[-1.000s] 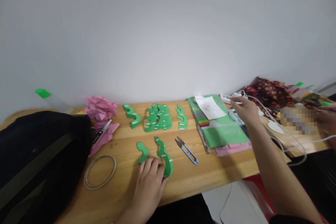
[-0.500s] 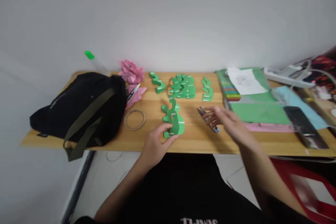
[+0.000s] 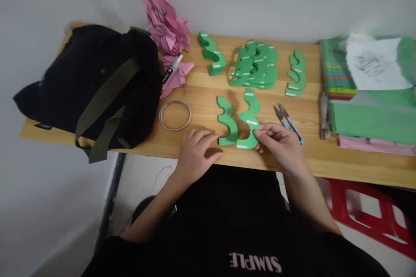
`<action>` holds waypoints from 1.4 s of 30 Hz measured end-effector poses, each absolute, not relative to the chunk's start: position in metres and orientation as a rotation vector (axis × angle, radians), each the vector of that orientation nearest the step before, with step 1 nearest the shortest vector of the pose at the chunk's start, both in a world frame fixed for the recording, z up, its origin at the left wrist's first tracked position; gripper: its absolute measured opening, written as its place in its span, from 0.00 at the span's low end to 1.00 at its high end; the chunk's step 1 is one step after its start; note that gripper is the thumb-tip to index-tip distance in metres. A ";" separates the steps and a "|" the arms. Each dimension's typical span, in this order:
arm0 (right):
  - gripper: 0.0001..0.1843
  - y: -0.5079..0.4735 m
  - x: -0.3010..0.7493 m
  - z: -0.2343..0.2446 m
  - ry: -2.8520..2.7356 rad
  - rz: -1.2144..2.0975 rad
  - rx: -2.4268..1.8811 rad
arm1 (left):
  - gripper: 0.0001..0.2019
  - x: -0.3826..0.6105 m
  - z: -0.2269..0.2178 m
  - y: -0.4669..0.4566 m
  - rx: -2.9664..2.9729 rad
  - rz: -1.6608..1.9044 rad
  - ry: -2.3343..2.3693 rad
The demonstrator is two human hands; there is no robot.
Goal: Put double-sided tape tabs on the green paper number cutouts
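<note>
Two green wavy foam pieces lie side by side near the front edge of the wooden table (image 3: 357,169). My left hand (image 3: 195,153) rests on the table with its fingers stretched out, the tips touching the lower end of the left piece (image 3: 226,122). My right hand (image 3: 280,146) pinches the lower end of the right piece (image 3: 251,119), which has small white strips on it. Behind them lie three more groups of the same green shapes: a thick one (image 3: 212,54), a loose heap (image 3: 255,66) and a small stack (image 3: 296,74).
A black bag (image 3: 91,78) fills the table's left end. Beside it are a tape ring (image 3: 174,115), a glue tube (image 3: 170,73) and crumpled pink paper (image 3: 167,26). Blue-handled snips (image 3: 288,122) lie right of my hand, then a stack of green and pink sheets (image 3: 370,121). A red stool (image 3: 373,220) stands below.
My right hand came back from the far right and took hold of the right green piece. The two pieces now lie flat side by side, and the view has tilted down closer to the table.
</note>
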State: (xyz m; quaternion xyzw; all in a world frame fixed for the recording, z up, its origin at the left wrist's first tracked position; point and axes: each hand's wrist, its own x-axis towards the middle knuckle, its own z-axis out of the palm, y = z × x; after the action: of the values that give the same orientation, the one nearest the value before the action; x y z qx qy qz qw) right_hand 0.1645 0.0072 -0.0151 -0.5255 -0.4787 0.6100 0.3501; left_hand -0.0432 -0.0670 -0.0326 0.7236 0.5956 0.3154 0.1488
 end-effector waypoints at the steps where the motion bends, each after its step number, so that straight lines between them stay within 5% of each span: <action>1: 0.18 0.008 0.162 -0.016 -1.262 1.576 -1.360 | 0.14 -0.046 -0.034 -0.067 2.062 0.893 1.720; 42: 0.10 0.004 0.131 -0.028 -1.515 1.399 -1.480 | 0.07 -0.045 -0.038 -0.055 1.982 0.829 1.729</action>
State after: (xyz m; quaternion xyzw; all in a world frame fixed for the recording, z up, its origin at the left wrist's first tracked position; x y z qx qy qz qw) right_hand 0.1311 0.0036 -0.0281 -0.5568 -0.5700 0.5262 0.2969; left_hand -0.0449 -0.0554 -0.0379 0.7055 0.6154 0.2950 0.1908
